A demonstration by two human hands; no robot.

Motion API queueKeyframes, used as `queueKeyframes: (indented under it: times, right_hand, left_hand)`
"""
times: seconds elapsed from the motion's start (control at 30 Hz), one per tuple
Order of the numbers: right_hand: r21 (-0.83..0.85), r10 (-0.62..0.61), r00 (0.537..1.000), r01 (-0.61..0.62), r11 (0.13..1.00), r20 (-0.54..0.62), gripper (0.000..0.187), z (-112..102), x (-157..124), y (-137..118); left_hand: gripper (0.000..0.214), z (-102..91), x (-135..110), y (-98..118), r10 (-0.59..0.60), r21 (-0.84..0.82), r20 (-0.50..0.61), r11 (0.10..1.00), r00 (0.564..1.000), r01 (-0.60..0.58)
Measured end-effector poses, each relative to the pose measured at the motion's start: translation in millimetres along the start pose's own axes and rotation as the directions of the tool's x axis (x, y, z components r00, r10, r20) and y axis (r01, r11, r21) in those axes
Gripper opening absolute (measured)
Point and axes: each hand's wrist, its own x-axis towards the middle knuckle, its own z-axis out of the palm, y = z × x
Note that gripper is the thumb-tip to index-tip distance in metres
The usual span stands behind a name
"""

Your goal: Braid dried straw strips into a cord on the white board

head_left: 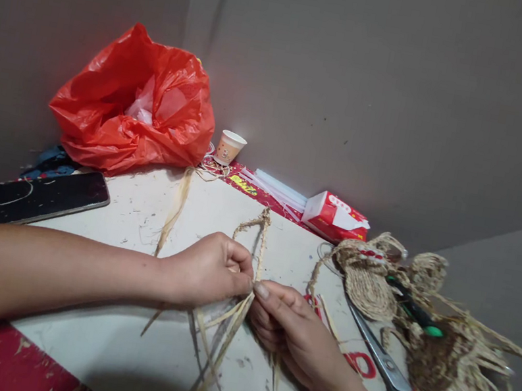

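A thin braid of dry straw-like fibre (262, 249) runs from a knotted tip down to my fingers at the middle of the white board (118, 332). My left hand (219, 268) pinches the braid from the left. From the right, my right hand (287, 320) pinches it at the same spot, thumb pressed to the fingers. Below both hands, loose fibre strands (231, 331) fan out toward me. More strands hang under the right hand. The fingers partly hide the point where braid and strands meet.
A red plastic bag (140, 108), a paper cup (229, 148) and a red tissue pack (335, 216) stand along the wall. A black phone (41, 195) lies left. Scissors (392, 368) with red and green handles lie right, beside coiled braided pieces (370, 290).
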Motion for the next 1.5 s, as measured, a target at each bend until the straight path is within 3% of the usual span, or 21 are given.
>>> queueKeyframes:
  times: [0.13, 0.33, 0.47, 0.57, 0.7, 0.9, 0.97, 1.03, 1.1, 1.17, 1.23, 1.3, 1.33, 1.43, 1.5]
  right_hand:
    - [0.108, 0.056, 0.998, -0.053, 0.993, -0.028, 0.042, 11.3, -1.5, -2.5]
    - [0.095, 0.034, 0.98, -0.015, 0.995, -0.196, 0.035, 24.3, -3.9, -1.3]
    - [0.214, 0.044, 0.972, 0.006, 0.977, -0.23, 0.034, 29.5, -5.4, -0.2]
    - [0.321, 0.071, 0.973, 0.004, 0.947, -0.221, 0.041, 33.7, -7.2, -0.6]
    - [0.337, 0.074, 0.968, 0.011, 0.942, -0.24, 0.045, 39.7, -9.2, -0.3]
    - [0.296, 0.03, 0.937, 0.08, 0.952, -0.348, 0.041, 40.6, -8.6, 2.6]
    - [0.296, 0.035, 0.939, 0.072, 0.953, -0.341, 0.038, 37.9, -8.2, 2.4]
    - [0.291, 0.05, 0.952, 0.042, 0.956, -0.301, 0.037, 34.9, -8.0, 2.0]
    - [0.268, 0.07, 0.964, 0.001, 0.964, -0.256, 0.034, 32.5, -8.0, 2.0]
    - [0.23, 0.069, 0.969, -0.013, 0.973, -0.238, 0.032, 30.9, -7.9, 2.5]
    - [0.19, 0.058, 0.974, -0.016, 0.982, -0.217, 0.033, 29.7, -7.8, 3.1]
    - [0.163, 0.058, 0.98, -0.027, 0.986, -0.192, 0.034, 27.8, -7.6, 3.3]
    - [0.15, 0.07, 0.981, -0.043, 0.988, -0.181, 0.034, 26.4, -7.6, 3.0]
    - [0.087, 0.126, 0.977, -0.113, 0.99, -0.171, 0.033, 20.5, -7.7, 1.4]
    - [0.005, 0.137, 0.977, -0.138, 0.99, -0.164, 0.034, 15.9, -7.8, -0.5]
  left_hand:
    - [0.013, -1.8, -2.7, 2.8, 0.084, 0.183, -0.015, 0.98, 0.996, -0.08]
    - [0.015, -4.2, -5.6, 7.2, -0.081, 0.088, 0.115, 0.994, 0.99, 0.071]
    - [0.01, 1.4, -13.5, 7.2, -0.134, 0.037, 0.124, 0.991, 0.983, 0.13]
    - [0.01, 8.7, -20.3, 3.6, -0.06, 0.16, 0.059, 0.986, 0.996, 0.05]
    - [0.005, 17.0, -23.6, -4.3, 0.073, 0.416, -0.035, 0.908, 0.997, -0.052]
    - [0.011, 19.1, -28.5, -4.8, 0.124, 0.498, 0.071, 0.855, 0.99, -0.143]
    - [0.017, 13.8, -30.1, 3.1, 0.098, 0.524, 0.109, 0.84, 0.989, -0.141]
    - [0.02, 6.1, -28.2, 11.3, 0.087, 0.546, 0.063, 0.831, 0.994, -0.107]
    - [0.02, -1.1, -22.0, 15.1, 0.125, 0.493, -0.027, 0.865, 0.992, -0.095]
    - [0.019, -4.8, -12.9, 12.1, 0.101, 0.3, -0.041, 0.95, 0.994, -0.084]
    - [0.016, -4.5, -4.0, 4.2, -0.068, 0.044, 0.098, 0.997, 0.993, 0.064]
    - [0.012, -1.8, 2.0, -3.5, -0.193, -0.076, 0.223, 0.974, 0.956, 0.214]
    - [0.011, -0.4, 3.6, -6.0, -0.202, -0.077, 0.23, 0.971, 0.952, 0.225]
    - [0.015, 0.8, 4.7, -7.1, -0.117, 0.012, 0.17, 0.993, 0.979, 0.116]
    - [0.019, -1.3, 5.0, -5.0, -0.1, 0.083, 0.193, 0.993, 0.976, 0.085]
